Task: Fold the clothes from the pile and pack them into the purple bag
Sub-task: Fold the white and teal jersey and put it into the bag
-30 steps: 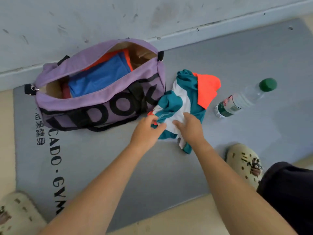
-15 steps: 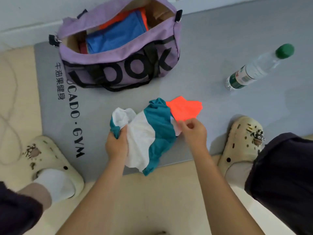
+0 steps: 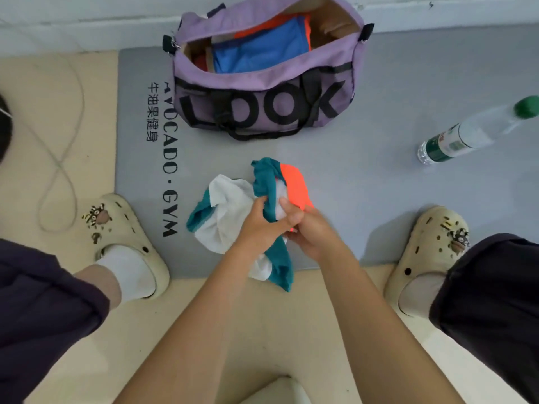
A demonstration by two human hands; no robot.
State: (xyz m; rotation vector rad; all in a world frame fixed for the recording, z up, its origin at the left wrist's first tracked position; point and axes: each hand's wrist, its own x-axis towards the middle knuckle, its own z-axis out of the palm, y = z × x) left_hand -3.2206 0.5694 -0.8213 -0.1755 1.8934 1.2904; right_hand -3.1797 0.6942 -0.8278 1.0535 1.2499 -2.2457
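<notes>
A crumpled garment (image 3: 230, 211) in teal, white and bright orange hangs bunched above the near edge of the grey mat. My left hand (image 3: 259, 225) grips its teal and white middle. My right hand (image 3: 312, 231) holds the cloth just beside it, by the orange part, and the two hands touch. The purple bag (image 3: 262, 83) with black "LOOK" lettering stands open at the far side of the mat. Inside it lie folded blue and orange clothes (image 3: 262, 45).
A grey gym mat (image 3: 393, 199) with black lettering covers the floor by the wall. A plastic water bottle (image 3: 472, 132) with a green cap lies at the right. Cream clogs (image 3: 128, 243) on my feet flank the mat's near edge. A thin cord (image 3: 61, 158) loops at the left.
The garment was pulled from beside the bag toward me and lifted. My hands have come together on the cloth, and the view has tilted downward.
</notes>
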